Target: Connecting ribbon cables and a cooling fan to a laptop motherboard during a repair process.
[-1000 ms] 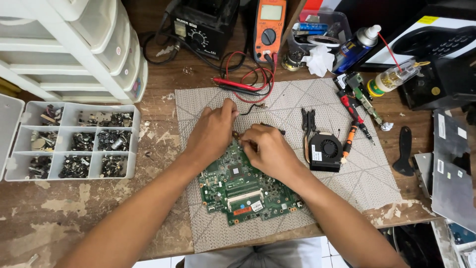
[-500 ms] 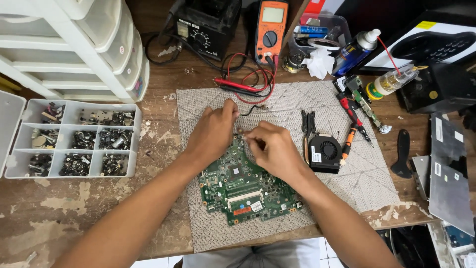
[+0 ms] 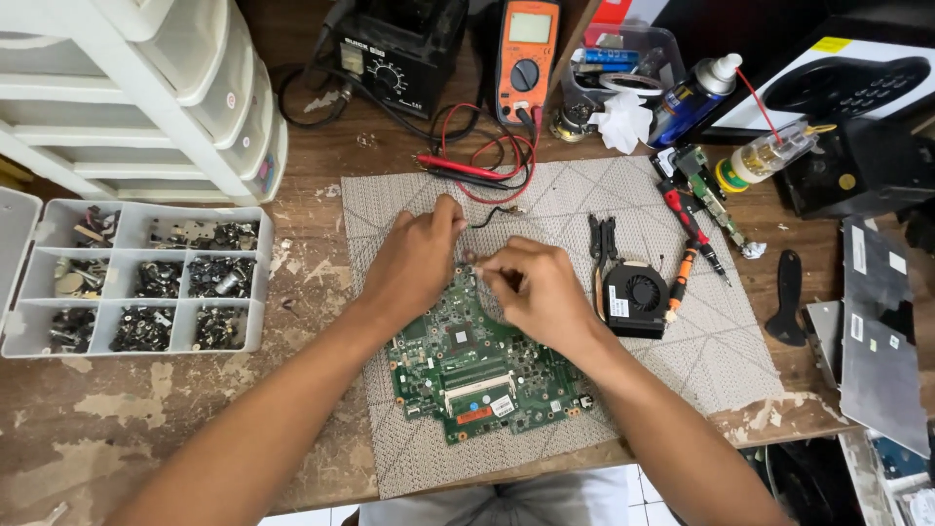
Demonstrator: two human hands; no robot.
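Two hands meet over the far edge of a green circuit board (image 3: 477, 365) lying flat on a grey patterned mat (image 3: 682, 370) on the bench. The left hand (image 3: 414, 263) rests on the board's corner, seemingly to steady it, fingers curled; the right hand (image 3: 536, 292) has its fingers pinched together on something too small to tell. A cooling fan (image 3: 633, 297) sits just beside, and a parts tray (image 3: 146, 278) lies well apart to the left

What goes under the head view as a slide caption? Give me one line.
Both hands, left hand and right hand, work at the far edge of a green circuit board on a grey mat, cooling fan alongside.
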